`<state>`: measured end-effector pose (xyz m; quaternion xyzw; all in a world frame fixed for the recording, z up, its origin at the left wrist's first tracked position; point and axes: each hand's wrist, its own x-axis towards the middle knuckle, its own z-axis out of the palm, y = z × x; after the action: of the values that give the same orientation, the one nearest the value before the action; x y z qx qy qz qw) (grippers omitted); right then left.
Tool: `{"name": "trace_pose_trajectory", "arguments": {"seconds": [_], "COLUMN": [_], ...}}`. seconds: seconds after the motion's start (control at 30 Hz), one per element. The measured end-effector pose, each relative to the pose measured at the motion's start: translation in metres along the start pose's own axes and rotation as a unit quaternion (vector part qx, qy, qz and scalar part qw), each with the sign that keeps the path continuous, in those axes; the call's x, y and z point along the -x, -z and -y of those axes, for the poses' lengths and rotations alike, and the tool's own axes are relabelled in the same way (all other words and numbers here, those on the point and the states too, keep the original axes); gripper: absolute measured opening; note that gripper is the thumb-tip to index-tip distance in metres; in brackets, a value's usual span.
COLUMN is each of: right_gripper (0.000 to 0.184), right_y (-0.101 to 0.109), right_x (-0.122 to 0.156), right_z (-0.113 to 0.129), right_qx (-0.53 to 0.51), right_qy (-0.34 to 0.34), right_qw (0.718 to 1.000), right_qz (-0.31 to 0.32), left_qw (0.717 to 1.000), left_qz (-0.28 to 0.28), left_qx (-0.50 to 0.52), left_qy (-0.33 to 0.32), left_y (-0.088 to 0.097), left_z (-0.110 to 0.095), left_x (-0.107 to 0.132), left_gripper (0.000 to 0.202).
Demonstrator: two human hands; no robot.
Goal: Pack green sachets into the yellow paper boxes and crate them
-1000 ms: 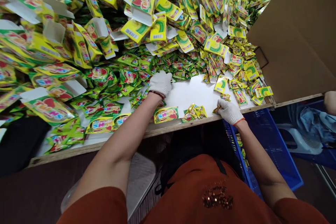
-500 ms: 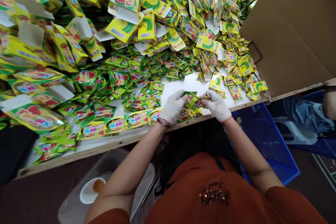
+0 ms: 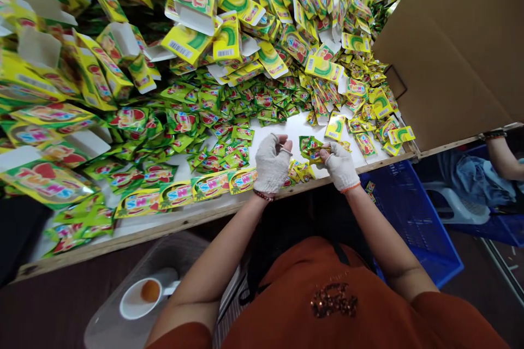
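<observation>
My right hand [image 3: 340, 168], in a white fingerless glove, is closed on several small green and yellow candy packets [image 3: 308, 146] just above the table edge. My left hand [image 3: 272, 166], gloved alike, is held apart to the left, its thumb and fingers loosely bent with a gap between them and nothing seen inside. Below and between the hands lie some yellow candy packets [image 3: 301, 171]. A row of flat yellow-green printed boxes [image 3: 210, 185] runs along the edge, left of my left hand. Beyond my right hand lies a small yellow box [image 3: 335, 126].
Loose green packets [image 3: 229, 158] and a heap of open-flapped boxes [image 3: 192, 43] cover the table's far side. A cardboard sheet [image 3: 454, 49] stands at right. Below are a blue crate [image 3: 413, 218] and a white cup [image 3: 137, 300]. Another person's arm [image 3: 503, 157] is at far right.
My left hand has let go of the packets and drawn back to the left. The packets stay in my right hand. The other person's arm has come further into view.
</observation>
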<state>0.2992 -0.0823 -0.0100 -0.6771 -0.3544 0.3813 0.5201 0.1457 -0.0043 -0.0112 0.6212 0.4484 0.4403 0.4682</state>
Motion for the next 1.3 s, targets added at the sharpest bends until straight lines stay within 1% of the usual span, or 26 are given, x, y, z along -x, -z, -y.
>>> {"name": "trace_pose_trajectory", "arguments": {"seconds": [0.1, 0.17, 0.2, 0.23, 0.27, 0.3, 0.33, 0.4, 0.43, 0.47, 0.5, 0.57, 0.6, 0.63, 0.7, 0.77, 0.83, 0.9, 0.93, 1.0, 1.07, 1.1, 1.13, 1.2, 1.27, 1.3], "right_gripper": [0.039, 0.031, 0.029, 0.028, 0.028, 0.028, 0.03, 0.033, 0.034, 0.035, 0.035, 0.034, 0.034, 0.033, 0.029, 0.025, 0.022, 0.025, 0.031, 0.039, 0.036, 0.032, 0.03, 0.028, 0.026, 0.026], "right_y": [0.003, 0.004, 0.004, 0.005, 0.005, 0.006, 0.006, 0.005, 0.004, 0.003, 0.002, 0.0, -0.001, -0.002, -0.004, -0.007, -0.009, -0.011, -0.011, -0.005, 0.006, 0.015, 0.024, 0.043, 0.058, 0.063], "right_x": [0.0, 0.002, 0.002, 0.003, 0.002, 0.002, 0.001, 0.0, -0.001, -0.001, -0.001, 0.0, 0.0, 0.001, 0.002, 0.003, 0.004, 0.005, 0.005, 0.002, -0.006, -0.014, -0.023, -0.046, -0.073, -0.086], "right_z": [0.004, 0.007, 0.009, 0.01, 0.01, 0.009, 0.008, 0.005, 0.004, 0.003, 0.003, 0.005, 0.006, 0.008, 0.01, 0.009, 0.007, 0.004, 0.003, 0.001, 0.0, 0.0, 0.0, 0.0, 0.001, 0.001], "right_qx": [0.049, 0.104, 0.123, 0.132, 0.129, 0.115, 0.095, 0.048, 0.03, 0.018, 0.013, 0.019, 0.027, 0.038, 0.072, 0.114, 0.142, 0.147, 0.145, 0.136, 0.132, 0.135, 0.144, 0.185, 0.247, 0.272], "right_qy": [0.023, 0.05, 0.06, 0.066, 0.068, 0.066, 0.061, 0.047, 0.041, 0.037, 0.037, 0.047, 0.055, 0.065, 0.089, 0.104, 0.107, 0.108, 0.108, 0.089, 0.048, 0.028, 0.015, 0.008, 0.008, 0.003], "right_qw": [0.997, 0.992, 0.99, 0.989, 0.989, 0.991, 0.993, 0.997, 0.998, 0.999, 0.999, 0.999, 0.998, 0.997, 0.993, 0.988, 0.984, 0.983, 0.983, 0.985, 0.984, 0.985, 0.986, 0.982, 0.963, 0.954], "right_qz": [0.05, 0.046, 0.029, 0.007, -0.012, -0.025, -0.032, -0.028, -0.022, -0.016, -0.011, -0.006, -0.002, 0.004, 0.014, 0.005, -0.02, -0.023, -0.008, 0.053, 0.106, 0.104, 0.079, -0.023, -0.107, -0.123], "left_qw": [0.993, 0.981, 0.972, 0.963, 0.959, 0.962, 0.972, 0.99, 0.995, 0.996, 0.994, 0.975, 0.962, 0.952, 0.943, 0.946, 0.954, 0.965, 0.97, 0.979, 0.986, 0.989, 0.991, 0.993, 0.991, 0.99], "left_qz": [0.107, 0.149, 0.153, 0.145, 0.125, 0.094, 0.055, -0.016, -0.025, -0.008, 0.029, 0.116, 0.139, 0.145, 0.133, 0.122, 0.113, 0.1, 0.098, 0.109, 0.122, 0.121, 0.117, 0.113, 0.125, 0.134], "left_qx": [0.032, 0.096, 0.138, 0.176, 0.198, 0.195, 0.17, 0.09, 0.061, 0.054, 0.071, 0.146, 0.183, 0.21, 0.237, 0.237, 0.224, 0.199, 0.184, 0.14, 0.083, 0.058, 0.038, 0.014, -0.001, -0.008], "left_qy": [0.032, 0.083, 0.114, 0.142, 0.161, 0.166, 0.155, 0.105, 0.08, 0.068, 0.073, 0.12, 0.148, 0.171, 0.195, 0.187, 0.162, 0.136, 0.126, 0.104, 0.072, 0.056, 0.044, 0.035, 0.04, 0.041], "left_y": [0.004, 0.002, 0.0, -0.002, -0.004, -0.005, -0.005, -0.003, -0.001, 0.0, 0.001, 0.002, 0.002, 0.0, -0.002, -0.006, -0.009, -0.01, -0.011, -0.01, -0.009, -0.008, -0.007, -0.006, -0.006, -0.006], "left_z": [-0.001, 0.004, 0.008, 0.011, 0.013, 0.014, 0.014, 0.009, 0.006, 0.003, 0.0, -0.002, -0.002, -0.002, 0.001, 0.002, 0.002, 0.002, 0.002, 0.003, 0.005, 0.006, 0.006, 0.008, 0.008, 0.008], "left_x": [-0.001, 0.0, 0.0, 0.001, 0.001, 0.002, 0.002, 0.004, 0.005, 0.007, 0.008, 0.012, 0.013, 0.014, 0.016, 0.017, 0.019, 0.02, 0.021, 0.022, 0.023, 0.023, 0.023, 0.021, 0.018, 0.017], "left_gripper": [0.027, 0.03, 0.031, 0.032, 0.034, 0.034, 0.035, 0.035, 0.035, 0.035, 0.037, 0.044, 0.047, 0.05, 0.052, 0.051, 0.046, 0.039, 0.034, 0.026, 0.023, 0.023, 0.026, 0.031, 0.031, 0.03]}}
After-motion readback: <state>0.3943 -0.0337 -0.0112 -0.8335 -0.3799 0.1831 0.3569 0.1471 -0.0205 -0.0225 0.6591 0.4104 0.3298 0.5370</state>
